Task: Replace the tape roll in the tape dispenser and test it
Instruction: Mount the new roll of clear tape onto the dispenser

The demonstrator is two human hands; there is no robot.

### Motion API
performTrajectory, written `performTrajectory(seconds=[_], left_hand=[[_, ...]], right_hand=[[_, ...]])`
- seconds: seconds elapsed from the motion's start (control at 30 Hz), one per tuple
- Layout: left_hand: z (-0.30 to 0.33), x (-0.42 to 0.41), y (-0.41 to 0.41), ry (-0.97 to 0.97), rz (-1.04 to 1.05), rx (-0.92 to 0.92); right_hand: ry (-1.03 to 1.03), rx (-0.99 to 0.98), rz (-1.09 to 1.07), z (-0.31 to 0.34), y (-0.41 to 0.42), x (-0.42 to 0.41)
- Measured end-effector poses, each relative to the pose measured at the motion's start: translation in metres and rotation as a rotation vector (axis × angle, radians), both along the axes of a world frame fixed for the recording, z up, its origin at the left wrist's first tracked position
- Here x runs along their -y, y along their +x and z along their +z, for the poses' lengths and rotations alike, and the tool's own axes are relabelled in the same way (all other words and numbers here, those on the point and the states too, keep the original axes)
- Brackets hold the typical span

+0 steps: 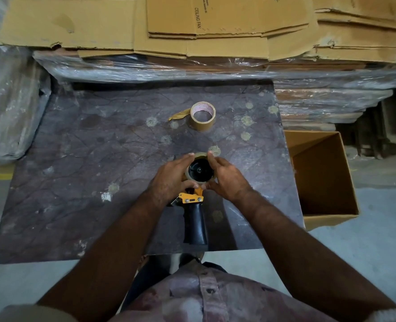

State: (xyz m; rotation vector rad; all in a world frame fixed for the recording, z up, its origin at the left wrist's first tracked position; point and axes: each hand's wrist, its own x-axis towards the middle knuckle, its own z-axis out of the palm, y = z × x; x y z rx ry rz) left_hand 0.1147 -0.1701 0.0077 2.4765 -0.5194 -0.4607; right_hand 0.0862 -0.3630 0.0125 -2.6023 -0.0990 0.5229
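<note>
Hands, left (169,176) and right (225,176), cupped the tan tape roll (200,180) on the black-handled orange dispenser (193,212) lying on the table; seated crooked, it might jam.

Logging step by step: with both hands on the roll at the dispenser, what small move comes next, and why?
Probably lift the roll off the dispenser: both hands, left and right, cup its rim, and another roll waits beyond, though it could equally be the new one going on.

— What's under my hands?
— My tape dispenser (193,205): glossy black plastic grip, yellow painted metal frame. The table (99,159) is dull, blotchy stone. The spare tape roll (202,116) looks shiny brown, its core paper.
</note>
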Motion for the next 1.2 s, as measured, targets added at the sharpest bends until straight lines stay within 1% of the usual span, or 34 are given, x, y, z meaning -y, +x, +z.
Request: performTrajectory(seconds=[0.07, 0.13, 0.2, 0.27, 0.3, 0.37, 0.43, 0.53, 0.57, 0.63, 0.7, 0.77, 0.87, 1.0, 1.2], left_hand=[[0.0, 0.001, 0.003, 0.037, -0.025, -0.027], [-0.001, 0.001, 0.007, 0.177, -0.094, 0.011], [-0.001, 0.0, 0.008, 0.353, -0.168, 0.14], [-0.003, -0.002, 0.003, 0.495, -0.243, 0.273], [-0.007, -0.003, 0.0, 0.55, -0.28, 0.325], [-0.014, -0.002, -0.003, 0.606, -0.306, 0.408], [-0.018, -0.004, -0.001, 0.634, -0.298, 0.432], [-0.028, -0.007, -0.012, 0.683, -0.33, 0.393], [-0.033, -0.006, -0.018, 0.667, -0.325, 0.377], [-0.041, -0.002, -0.024, 0.601, -0.284, 0.401], [-0.04, 0.003, -0.018, 0.587, -0.25, 0.425], [-0.034, 0.004, -0.011, 0.633, -0.303, 0.397], [-0.038, 0.0, -0.007, 0.678, -0.294, 0.376], [-0.047, -0.003, -0.014, 0.646, -0.286, 0.407], [-0.046, -0.005, -0.014, 0.629, -0.294, 0.405]], right_hand=[[-0.012, -0.026, 0.02, 0.003, 0.005, 0.001], [-0.034, -0.052, 0.051, 0.008, 0.008, 0.001], [-0.122, -0.069, 0.088, 0.012, 0.007, 0.004], [-0.294, -0.04, 0.178, 0.011, 0.001, 0.006], [-0.373, -0.028, 0.219, 0.008, -0.003, 0.006], [-0.46, -0.021, 0.242, 0.003, -0.004, 0.007], [-0.494, -0.009, 0.244, -0.002, 0.0, 0.006], [-0.535, -0.03, 0.309, -0.01, -0.001, 0.0], [-0.537, -0.047, 0.31, -0.016, -0.006, 0.001], [-0.513, -0.064, 0.246, -0.029, -0.012, 0.007], [-0.497, -0.077, 0.22, -0.033, -0.01, 0.01], [-0.489, -0.114, 0.222, -0.031, -0.008, 0.008], [-0.496, -0.077, 0.212, -0.03, -0.006, 0.004], [-0.502, -0.075, 0.197, -0.028, -0.014, 0.0], [-0.509, -0.085, 0.181, -0.029, -0.014, -0.002]])
